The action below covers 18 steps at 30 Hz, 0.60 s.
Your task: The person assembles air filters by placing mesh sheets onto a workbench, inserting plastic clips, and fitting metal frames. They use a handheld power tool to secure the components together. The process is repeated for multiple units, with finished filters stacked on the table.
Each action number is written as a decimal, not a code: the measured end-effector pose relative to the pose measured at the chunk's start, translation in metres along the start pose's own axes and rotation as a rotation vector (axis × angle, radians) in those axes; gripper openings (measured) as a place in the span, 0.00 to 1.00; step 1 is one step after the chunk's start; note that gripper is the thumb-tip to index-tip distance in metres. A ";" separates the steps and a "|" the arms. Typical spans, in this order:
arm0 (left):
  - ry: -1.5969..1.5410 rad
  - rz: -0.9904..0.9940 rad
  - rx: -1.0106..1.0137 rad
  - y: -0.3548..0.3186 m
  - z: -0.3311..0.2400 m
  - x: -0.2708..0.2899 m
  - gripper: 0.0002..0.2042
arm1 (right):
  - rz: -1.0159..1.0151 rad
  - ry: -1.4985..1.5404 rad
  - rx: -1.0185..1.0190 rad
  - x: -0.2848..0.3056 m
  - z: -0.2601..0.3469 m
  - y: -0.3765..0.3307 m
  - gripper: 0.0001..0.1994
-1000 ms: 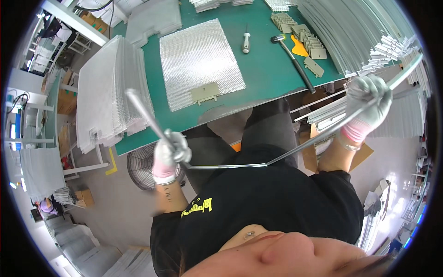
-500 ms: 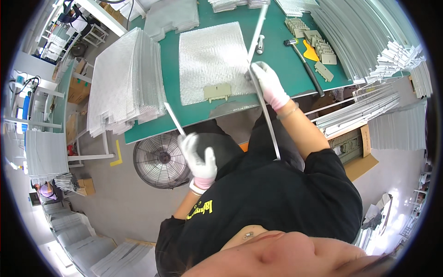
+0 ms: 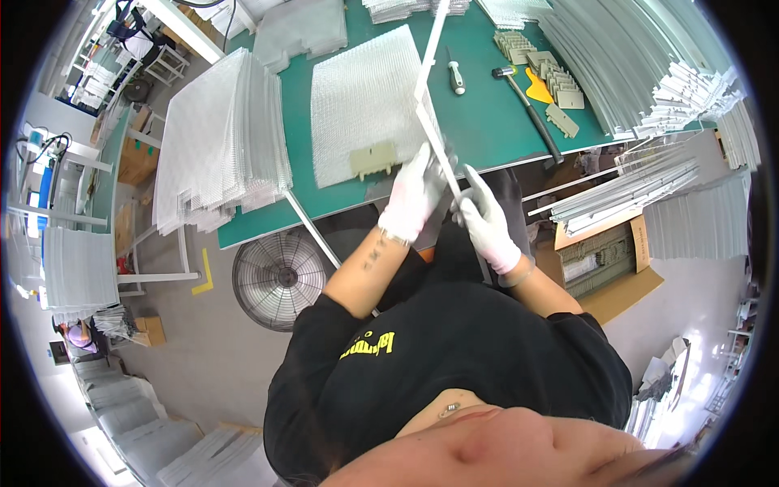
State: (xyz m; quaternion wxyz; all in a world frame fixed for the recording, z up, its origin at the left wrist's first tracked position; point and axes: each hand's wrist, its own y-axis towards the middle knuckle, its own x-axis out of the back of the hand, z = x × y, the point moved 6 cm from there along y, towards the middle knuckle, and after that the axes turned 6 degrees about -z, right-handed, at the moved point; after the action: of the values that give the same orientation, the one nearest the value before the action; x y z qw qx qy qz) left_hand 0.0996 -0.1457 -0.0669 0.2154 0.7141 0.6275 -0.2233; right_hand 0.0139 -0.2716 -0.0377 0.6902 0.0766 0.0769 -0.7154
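A thin white jointed frame strip (image 3: 436, 140) runs from the table's far side, bends at the mesh panel's right edge and ends over my lap. My right hand (image 3: 489, 230), in a white glove with grey fingers, grips its near end. My left hand (image 3: 408, 201), gloved alike, is right beside that end; its blurred fingers overlap the strip, and I cannot make out its grip. On the table lies a silvery mesh panel (image 3: 365, 89) with a beige plastic plate (image 3: 373, 159) at its near edge. A second white strip (image 3: 312, 230) slants from the table edge under my left forearm.
Mesh panels (image 3: 213, 138) are stacked at the left. To the right lie a screwdriver (image 3: 456, 77), a mallet (image 3: 529, 107), a yellow tool (image 3: 537, 85) and several beige plates (image 3: 560, 77). White strips (image 3: 633, 195) rest on an open carton (image 3: 621, 296). A floor fan (image 3: 284, 280) stands below the table.
My left hand has let go of the second strip and moved up and right to the jointed strip. My right hand has come down toward its near end. The strip's bend and the mesh panel shifted slightly.
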 end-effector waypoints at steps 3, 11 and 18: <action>-0.379 -0.124 0.213 0.026 0.001 -0.017 0.13 | -0.100 0.055 -0.022 0.006 -0.009 0.013 0.25; -0.486 -0.231 0.176 0.040 0.002 -0.015 0.10 | -0.047 0.051 -0.103 0.013 -0.008 0.010 0.24; -0.454 -0.230 0.176 0.039 0.002 -0.017 0.10 | -0.051 0.143 -0.151 0.016 -0.008 0.008 0.24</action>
State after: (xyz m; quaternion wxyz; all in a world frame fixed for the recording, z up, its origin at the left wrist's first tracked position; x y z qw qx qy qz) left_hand 0.1366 -0.1653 -0.0570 0.2611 0.5858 0.6182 -0.4544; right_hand 0.0211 -0.2860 -0.0494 0.6682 0.0733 0.1815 -0.7178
